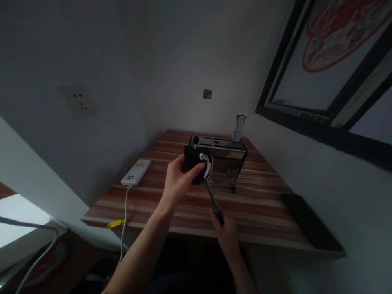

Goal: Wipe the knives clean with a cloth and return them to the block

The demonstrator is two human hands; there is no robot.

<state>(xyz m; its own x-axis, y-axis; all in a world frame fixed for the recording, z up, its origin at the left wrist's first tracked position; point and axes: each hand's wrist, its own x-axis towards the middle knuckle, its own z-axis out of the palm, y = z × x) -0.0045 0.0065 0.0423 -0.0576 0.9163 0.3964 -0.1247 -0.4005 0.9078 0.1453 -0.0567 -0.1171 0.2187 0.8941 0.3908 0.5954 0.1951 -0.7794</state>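
Note:
Above the wooden table, my left hand [179, 179] grips a dark, flat, squarish piece [192, 158], with the thumb pressed on its near face. A curled white strip [208, 166] lies against that face; the dim light hides what it is. My right hand [226, 232] is closed around the black handle of a screwdriver-like tool [211, 192] with a grey shaft. The shaft slants up to the lower edge of the dark piece, where its tip is hidden. Just behind stands a black metal rack [219, 143], partly covered by the dark piece.
A foil-like wrapped object [239, 127] stands upright on the rack's right end. On the striped wooden table [260, 212] lie a white power bank [136, 172] with its cable, a yellow tag [115, 223] and a black phone-like slab [310, 220]. Walls border the table; a framed picture [343, 53] hangs right.

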